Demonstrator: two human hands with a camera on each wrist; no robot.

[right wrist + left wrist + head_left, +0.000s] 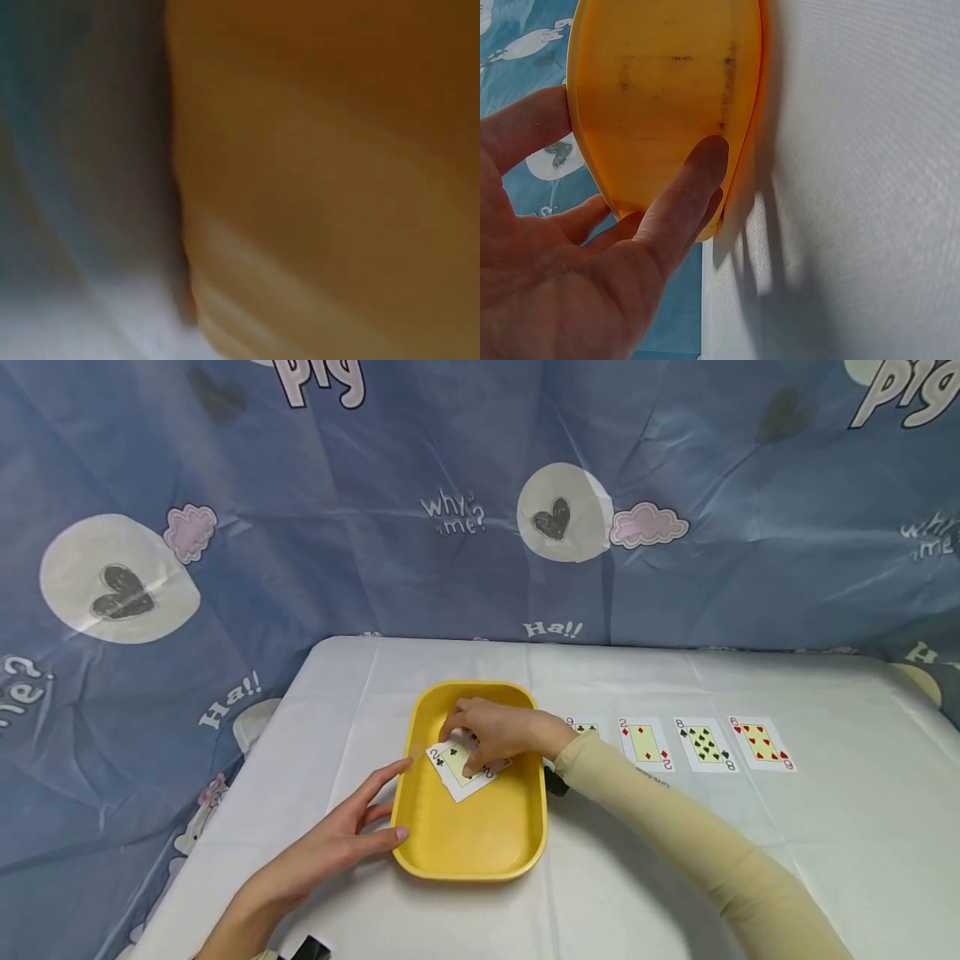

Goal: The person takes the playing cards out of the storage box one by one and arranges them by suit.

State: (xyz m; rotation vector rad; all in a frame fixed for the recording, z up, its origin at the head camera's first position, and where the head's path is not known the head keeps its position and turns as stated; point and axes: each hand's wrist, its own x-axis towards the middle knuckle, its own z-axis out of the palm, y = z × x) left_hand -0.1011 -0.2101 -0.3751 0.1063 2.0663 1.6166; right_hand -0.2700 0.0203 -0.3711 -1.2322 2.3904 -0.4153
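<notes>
A yellow tray (pixel 472 839) stands on the table, its outer wall (pixel 660 97) filling the upper part of the left wrist view. My left hand (pixel 348 831) is at the tray's left side, thumb and fingers spread and touching the wall. Inside the tray, my right hand (pixel 501 728) reaches over from the right and grips playing cards between thumb and fingers. A two of clubs (pixel 454 766) faces up on the near side. More card corners show under the palm, partly hidden by the hand. The right wrist view is blurred, mostly a yellow surface (pixel 322 187).
Right of the tray lies a row of face-up cards: a partly covered nine of clubs (pixel 583 726), a two of diamonds (pixel 643 743), an eight of spades (pixel 705 745) and a six of hearts (pixel 761 744). A white cloth covers the table (pixel 847 827); a blue patterned curtain (pixel 420 577) hangs behind.
</notes>
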